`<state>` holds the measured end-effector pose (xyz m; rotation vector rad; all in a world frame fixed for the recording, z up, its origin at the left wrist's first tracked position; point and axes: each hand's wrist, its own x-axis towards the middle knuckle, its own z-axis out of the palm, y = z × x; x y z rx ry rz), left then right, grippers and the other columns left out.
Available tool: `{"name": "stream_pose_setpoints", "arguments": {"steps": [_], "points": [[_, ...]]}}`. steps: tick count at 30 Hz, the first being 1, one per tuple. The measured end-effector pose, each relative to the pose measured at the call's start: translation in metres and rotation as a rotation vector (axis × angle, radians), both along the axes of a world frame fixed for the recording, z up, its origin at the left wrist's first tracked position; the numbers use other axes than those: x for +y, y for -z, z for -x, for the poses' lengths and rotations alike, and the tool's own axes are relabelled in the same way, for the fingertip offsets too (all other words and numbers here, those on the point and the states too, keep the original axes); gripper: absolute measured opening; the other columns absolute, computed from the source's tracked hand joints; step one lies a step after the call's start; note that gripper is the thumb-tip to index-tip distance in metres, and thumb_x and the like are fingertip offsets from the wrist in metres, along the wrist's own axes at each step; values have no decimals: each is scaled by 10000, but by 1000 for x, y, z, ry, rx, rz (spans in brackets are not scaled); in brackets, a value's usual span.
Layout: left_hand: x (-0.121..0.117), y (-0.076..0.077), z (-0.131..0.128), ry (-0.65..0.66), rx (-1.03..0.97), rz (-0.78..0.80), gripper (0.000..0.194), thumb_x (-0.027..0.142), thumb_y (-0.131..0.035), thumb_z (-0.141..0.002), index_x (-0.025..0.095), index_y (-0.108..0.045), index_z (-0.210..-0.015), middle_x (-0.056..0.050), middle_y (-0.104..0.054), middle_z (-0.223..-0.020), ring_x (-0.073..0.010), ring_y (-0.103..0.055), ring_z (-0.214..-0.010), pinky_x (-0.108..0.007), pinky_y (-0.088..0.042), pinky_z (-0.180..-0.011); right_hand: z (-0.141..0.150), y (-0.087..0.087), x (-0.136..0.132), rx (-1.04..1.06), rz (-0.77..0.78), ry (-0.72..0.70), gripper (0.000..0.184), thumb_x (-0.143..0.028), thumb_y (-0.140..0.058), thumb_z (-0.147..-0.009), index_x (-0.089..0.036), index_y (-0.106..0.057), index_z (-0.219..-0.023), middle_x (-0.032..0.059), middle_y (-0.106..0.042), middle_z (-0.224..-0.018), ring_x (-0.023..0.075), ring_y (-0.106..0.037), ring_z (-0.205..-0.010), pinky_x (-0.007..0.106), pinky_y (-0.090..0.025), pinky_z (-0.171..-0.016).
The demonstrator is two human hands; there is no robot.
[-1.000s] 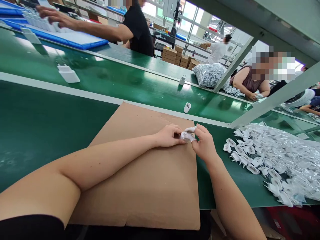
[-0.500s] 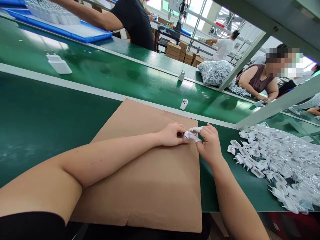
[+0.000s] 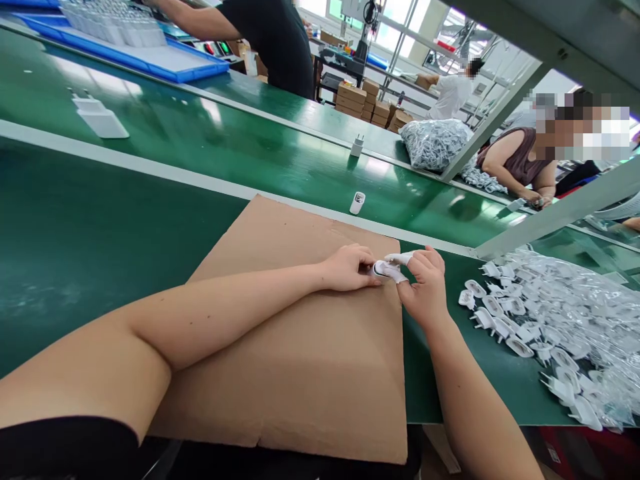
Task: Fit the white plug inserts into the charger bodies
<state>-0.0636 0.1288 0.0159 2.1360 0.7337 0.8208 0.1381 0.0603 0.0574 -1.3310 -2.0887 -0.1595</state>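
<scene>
Has a slanted strut (image 3: 550, 218) rising past the heap of white plugs (image 3: 550, 333) at right, and a blue tray (image 3: 200, 71) beyond the green belt (image 3: 240, 147). Counts at least three loose plugs (image 3: 103, 121) on the belt. Pinches one small white piece (image 3: 379, 269) in left hand (image 3: 347, 268) above the cardboard (image 3: 310, 353), near its right edge, with right hand (image 3: 425, 283) against it; cannot tell whether closed. Leftward, wide green tabletop (image 3: 75, 233); rightward, a narrower strip before the heap.

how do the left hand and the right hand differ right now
The right hand has white covers on thumb and forefinger; the left hand shows none. The left hand is above the cardboard, while the right hand is mostly past its right edge. The left hand's fingers curl; the right hand's thumb and forefinger reach out. Both are at one small white piece.
</scene>
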Motion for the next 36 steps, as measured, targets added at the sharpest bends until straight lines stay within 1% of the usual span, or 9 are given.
{"name": "stream_pose_setpoints", "arguments": {"steps": [5, 12, 14, 16, 18, 20, 26, 31, 36], "points": [[0, 1, -1, 8, 3, 0, 181, 421, -805, -822, 241, -784, -826, -39, -726, -896, -233, -680, -905, -369, -518, -907, 1, -3, 0, -60, 17, -13, 239, -108, -584, -808, -293, -708, -895, 7, -699, -809, 256, -627, -955, 539, -296, -1214], [0, 2, 0, -7, 14, 24, 229, 466, -787, -827, 240, -788, -864, -41, -711, -900, -230, -658, -892, -363, -525, -855, 9, -6, 1, -72, 32, 56, 314, -37, -560, -714, -289, -694, -844, -11, -674, -758, 253, -638, -954, 542, -214, -1238], [1, 1, 1, 0, 15, 33, 237, 471, -787, -830, 235, -783, -849, -42, -697, -889, -225, -652, -869, -358, -525, -833, 9, -3, 2, -45, 32, 33, 306, -49, -563, -727, -290, -706, -850, -11, -670, -749, 249, -646, -950, 530, -224, -1235], [1, 1, 1, 9, 12, 42, 253, 482, -786, -831, 230, -780, -846, -43, -685, -881, -220, -648, -850, -356, -526, -819, 7, 2, 4, 22, 38, 20, 281, -89, -573, -767, -292, -725, -887, -8, -692, -780, 238, -652, -924, 512, -279, -1212], [1, 0, 2, 10, 13, 52, 269, 495, -786, -828, 228, -780, -856, -41, -676, -877, -216, -644, -837, -352, -527, -807, 5, 6, 5, 93, 34, 41, 232, -146, -589, -811, -288, -737, -920, -4, -713, -821, 229, -651, -888, 499, -331, -1178], [2, -1, 1, 7, 20, 60, 276, 497, -785, -826, 223, -779, -858, -37, -670, -875, -208, -640, -828, -343, -525, -797, 3, 7, 5, 104, 1, 62, 183, -185, -607, -829, -282, -737, -912, -5, -714, -815, 229, -648, -882, 498, -332, -1171], [0, -1, 0, 2, 15, 57, 240, 454, -775, -836, 214, -774, -848, -37, -672, -890, -201, -641, -854, -326, -519, -815, 3, 1, 1, -1, -92, 64, 194, -142, -583, -829, -278, -716, -869, -19, -718, -805, 227, -646, -928, 496, -255, -1202], [0, 0, 0, 2, 8, 50, 215, 434, -778, -828, 219, -773, -846, -36, -668, -879, -203, -639, -851, -328, -519, -815, 5, -2, -1, -117, -55, 63, 213, -108, -565, -797, -279, -690, -821, -22, -693, -757, 239, -637, -961, 517, -197, -1228], [1, -2, 0, 5, 20, 62, 230, 441, -778, -825, 211, -769, -830, -31, -651, -864, -187, -625, -796, -320, -508, -774, 6, -7, 2, -144, -1, 96, 231, -92, -557, -740, -268, -674, -832, -21, -685, -752, 242, -637, -943, 526, -189, -1226]]}}
